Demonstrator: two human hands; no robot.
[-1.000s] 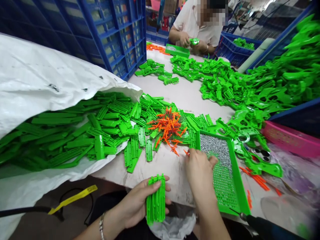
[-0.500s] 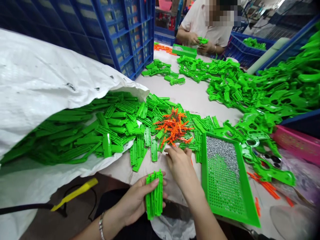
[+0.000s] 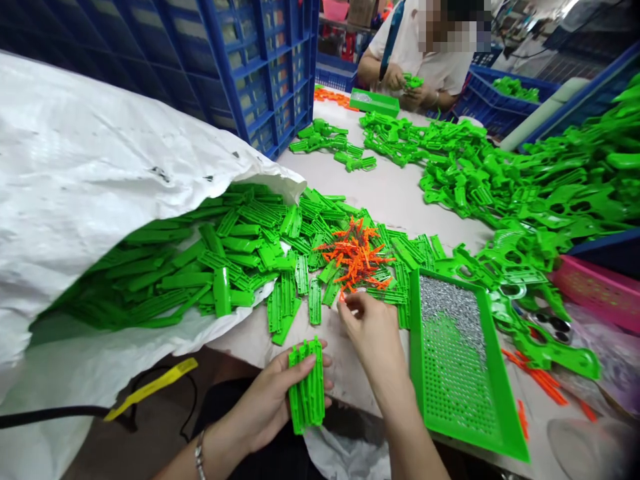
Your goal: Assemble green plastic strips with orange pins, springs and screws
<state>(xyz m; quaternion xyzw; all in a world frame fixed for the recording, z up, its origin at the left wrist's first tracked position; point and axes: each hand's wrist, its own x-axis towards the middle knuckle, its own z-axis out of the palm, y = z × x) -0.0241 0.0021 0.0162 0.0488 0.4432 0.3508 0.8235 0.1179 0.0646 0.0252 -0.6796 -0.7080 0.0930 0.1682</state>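
Observation:
My left hand (image 3: 280, 387) is closed around a small bundle of green plastic strips (image 3: 306, 387), held side by side with the thumb across them. At the near edge of a pile of small orange plastic pieces (image 3: 357, 253), my right hand (image 3: 370, 327) pinches the end of one orange piece (image 3: 342, 295) between thumb and finger. Loose green strips (image 3: 315, 301) lie on the table around the orange pile. A green tray (image 3: 416, 373) with a perforated bottom stands just right of my right hand, with small metal springs (image 3: 455, 307) heaped at its far end.
A white sack (image 3: 150, 140) spills green strips from the left. Behind it stands a blue crate (image 3: 250, 73). Green toy-gun parts (image 3: 460, 160) heap at the right, near a pink basket (image 3: 595, 293). Across the table, a person (image 3: 415, 60) handles a green part.
My right fingertips have closed on an orange piece at the pile's near edge. My left hand still holds the green strips. The whole view has shifted slightly.

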